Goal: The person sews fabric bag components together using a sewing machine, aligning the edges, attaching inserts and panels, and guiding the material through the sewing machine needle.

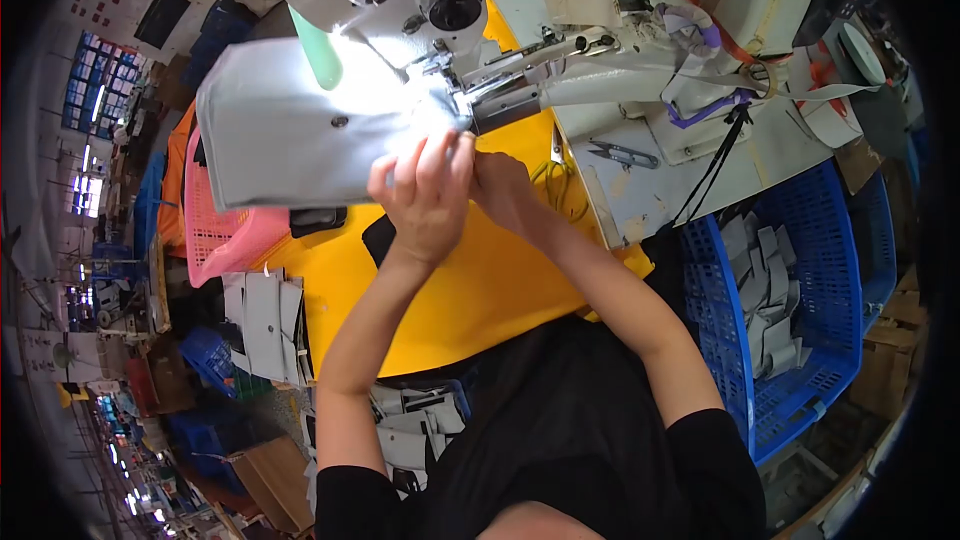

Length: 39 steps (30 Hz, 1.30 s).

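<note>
A flat grey panel [280,130] with a round dark snap lies under the lit head of a sewing machine [460,90]. My left hand [425,190] rests on the panel's right edge, its fingers bent and close together near the needle area. Beside it, my right hand [500,185] is closed at the same edge, touching or nearly touching the left fingertips. What the right fingers pinch is hidden behind the left hand and glare. A yellow cloth [470,310] spreads beneath both forearms.
Yellow-handled scissors [560,180] and grey thread snips [625,154] lie right of the hands. A blue crate [800,310] of grey pieces stands at the right. At the left are a pink basket [225,240] and stacked grey panels [265,325].
</note>
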Tool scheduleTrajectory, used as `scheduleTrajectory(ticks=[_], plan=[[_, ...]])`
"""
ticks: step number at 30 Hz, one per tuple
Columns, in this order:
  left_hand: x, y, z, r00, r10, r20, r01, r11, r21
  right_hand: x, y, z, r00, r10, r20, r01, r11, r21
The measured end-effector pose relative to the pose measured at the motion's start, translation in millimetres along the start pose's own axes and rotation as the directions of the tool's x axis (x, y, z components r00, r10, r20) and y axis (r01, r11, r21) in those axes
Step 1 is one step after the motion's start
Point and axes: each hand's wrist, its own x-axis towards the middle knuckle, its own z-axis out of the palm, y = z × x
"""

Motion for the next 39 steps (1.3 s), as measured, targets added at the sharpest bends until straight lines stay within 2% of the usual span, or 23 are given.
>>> scheduleTrajectory(ticks=[2, 4, 5, 7, 8, 10, 11, 13, 15, 16, 19, 21, 24, 26, 28, 30, 33, 35, 37, 39], plan=[[6.7, -9.7, -6.7, 0.996, 0.018, 0.09, -0.018, 1.0, 0.003, 0.9, -4.0, -0.4, 1.0, 0.013, 0.005, -0.013, 1.0, -0.001], [19.4, -14.3, -20.6, 0.99, 0.028, 0.138, -0.027, 1.0, -0.004, 1.9, -8.0, -2.5, 0.995, 0.099, 0.032, -0.1, 0.995, 0.006], [31.0, -15.0, -33.4, 0.959, -0.088, 0.271, 0.116, 0.989, -0.092, 0.3, -10.7, -4.9, 0.989, 0.143, 0.046, -0.143, 0.99, 0.007], [50.3, -17.2, -54.9, 0.802, -0.261, 0.537, 0.419, 0.887, -0.195, -7.0, -17.7, -18.1, 0.99, 0.129, 0.064, -0.126, 0.99, -0.059], [55.8, -21.4, -58.5, 0.801, -0.265, 0.536, 0.424, 0.884, -0.195, -9.4, -22.3, -26.7, 0.991, 0.108, 0.082, -0.098, 0.988, -0.122], [68.8, -33.9, -57.3, 0.686, -0.308, 0.659, 0.602, 0.749, -0.277, -4.7, -35.2, -40.4, 0.992, 0.079, 0.1, -0.06, 0.981, -0.186], [71.6, -36.8, -56.0, 0.621, -0.311, 0.719, 0.683, 0.666, -0.302, -1.5, -43.1, -46.5, 0.998, 0.004, -0.065, -0.01, 0.996, -0.092], [70.7, -34.2, -55.9, 0.615, -0.317, 0.722, 0.696, 0.648, -0.308, -0.5, -55.6, -51.6, 0.913, -0.083, -0.4, 0.123, 0.99, 0.076], [71.2, -30.6, -56.0, 0.615, -0.326, 0.719, 0.715, 0.614, -0.334, 5.4, -61.5, -51.2, 0.908, -0.092, -0.409, 0.131, 0.989, 0.07], [70.9, -29.9, -55.2, 0.616, -0.325, 0.717, 0.713, 0.616, -0.334, 11.2, -63.3, -51.6, 0.901, -0.11, -0.419, 0.146, 0.988, 0.055], [64.6, -28.0, -51.7, 0.745, -0.269, 0.61, 0.629, 0.586, -0.51, 19.6, -63.6, -53.3, 0.902, -0.102, -0.418, 0.145, 0.987, 0.072], [64.6, -24.1, -53.0, 0.736, -0.271, 0.62, 0.64, 0.576, -0.509, 20.2, -62.5, -52.3, 0.918, -0.039, -0.394, 0.103, 0.984, 0.143], [64.0, -19.3, -52.9, 0.723, -0.268, 0.637, 0.656, 0.554, -0.512, 18.6, -57.6, -51.8, 0.909, -0.075, -0.41, 0.154, 0.975, 0.163], [60.3, -17.8, -50.1, 0.75, -0.253, 0.611, 0.624, 0.578, -0.527, 14.3, -51.2, -53.5, 0.903, -0.095, -0.42, 0.18, 0.969, 0.169], [57.2, -15.5, -46.9, 0.764, -0.25, 0.595, 0.608, 0.589, -0.532, 3.3, -41.3, -54.3, 0.94, -0.081, -0.33, 0.133, 0.981, 0.139], [54.4, -11.7, -43.5, 0.798, -0.233, 0.556, 0.553, 0.65, -0.521, -2.2, -36.3, -49.7, 0.957, -0.076, -0.281, 0.114, 0.986, 0.121], [54.7, -5.6, -40.1, 0.835, -0.204, 0.512, 0.479, 0.728, -0.491, -5.4, -32.2, -38.5, 0.983, -0.151, -0.104, 0.131, 0.975, -0.182], [56.0, -3.5, -39.1, 0.874, -0.152, 0.46, 0.373, 0.818, -0.437, 0.0, -28.2, -28.6, 0.988, -0.132, -0.081, 0.113, 0.972, -0.205], [57.0, -3.7, -40.5, 0.878, -0.129, 0.46, 0.338, 0.848, -0.408, 7.3, -23.7, -18.1, 0.995, -0.084, -0.051, 0.068, 0.965, -0.254], [58.8, -4.2, -41.1, 0.88, -0.068, 0.471, 0.261, 0.896, -0.359, 9.7, -15.6, -7.9, 0.988, -0.128, -0.088, 0.106, 0.97, -0.22]])
